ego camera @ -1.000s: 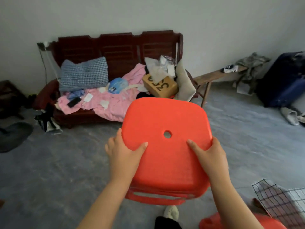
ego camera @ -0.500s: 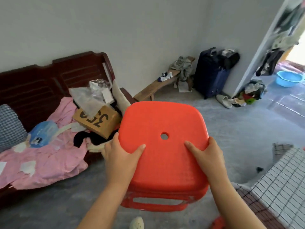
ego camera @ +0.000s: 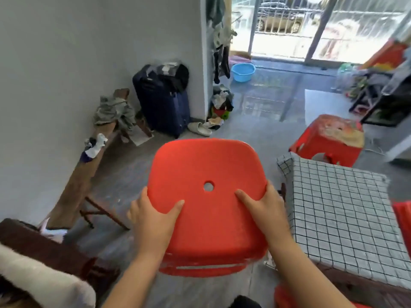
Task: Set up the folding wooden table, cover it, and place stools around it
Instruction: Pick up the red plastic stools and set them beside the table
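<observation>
I carry a red plastic stool (ego camera: 206, 165) with a round hole in its seat, held off the floor in front of me. My left hand (ego camera: 153, 221) grips its near left edge and my right hand (ego camera: 264, 210) grips its near right edge, thumbs on top. To the right stands the table (ego camera: 340, 214) under a white cloth with a black grid. A worn red stool (ego camera: 329, 138) stands at the table's far side. Parts of red stools show at the right edge (ego camera: 403, 221) and the bottom (ego camera: 287, 296).
A long wooden bench (ego camera: 77, 181) with clothes runs along the left wall. A dark blue suitcase (ego camera: 162, 101) stands in the corner, with slippers (ego camera: 200, 128) beside it. A blue basin (ego camera: 243, 72) lies near the doorway. A dark wooden sofa arm (ego camera: 44, 245) is at lower left.
The view has swung right: the sofa has slid out to the left, and the covered table, far stool and doorway have come into view. Both hands keep their grip on the stool.
</observation>
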A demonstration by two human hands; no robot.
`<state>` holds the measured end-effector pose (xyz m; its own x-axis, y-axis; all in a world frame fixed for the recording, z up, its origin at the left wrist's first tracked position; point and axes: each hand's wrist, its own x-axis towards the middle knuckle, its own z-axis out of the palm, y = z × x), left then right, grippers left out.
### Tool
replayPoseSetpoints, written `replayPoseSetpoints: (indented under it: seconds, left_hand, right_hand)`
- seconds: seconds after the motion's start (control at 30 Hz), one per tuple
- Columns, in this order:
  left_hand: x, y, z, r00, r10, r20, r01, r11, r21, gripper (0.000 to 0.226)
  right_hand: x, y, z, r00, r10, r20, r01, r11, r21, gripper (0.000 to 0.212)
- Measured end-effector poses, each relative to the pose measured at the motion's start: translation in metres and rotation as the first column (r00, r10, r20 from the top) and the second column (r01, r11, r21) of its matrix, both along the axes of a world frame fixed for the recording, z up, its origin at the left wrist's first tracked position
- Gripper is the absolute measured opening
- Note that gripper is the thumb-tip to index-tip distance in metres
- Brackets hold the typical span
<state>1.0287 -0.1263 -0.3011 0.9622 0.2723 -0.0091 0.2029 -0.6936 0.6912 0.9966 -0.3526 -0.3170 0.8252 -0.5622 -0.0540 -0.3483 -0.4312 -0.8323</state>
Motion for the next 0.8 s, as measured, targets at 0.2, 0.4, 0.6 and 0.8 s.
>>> replayPoseSetpoints:
  seconds: [0.2,0.4,0.6,0.8]
  left_hand:
    - [0.142,-0.101,-0.045,0.981,-0.177,-0.075,0.180,0.983,0.037,0.093]
    - [0.245,-0.198,-0.145,0.936,-0.239,-0.259,0.255,0.967,0.027,0.089]
    - [0.330,-0.265,-0.275,0.825,-0.332,-0.457,0.331,0.940,-0.085,0.088]
    - [0.386,-0.303,-0.383,0.760,-0.397,-0.514,0.430,0.901,-0.060,0.091]
  right_hand:
    - [0.097,-0.088,-0.057,0.978,-0.206,-0.034,0.208,0.977,0.054,0.066]
    - [0.177,-0.175,-0.155,0.936,-0.279,-0.216,0.295,0.954,0.046,0.067]
    - [0.241,-0.243,-0.274,0.857,-0.267,-0.441,0.338,0.937,0.089,0.064]
    - [0.286,-0.277,-0.378,0.817,-0.297,-0.495,0.386,0.918,0.087,0.061]
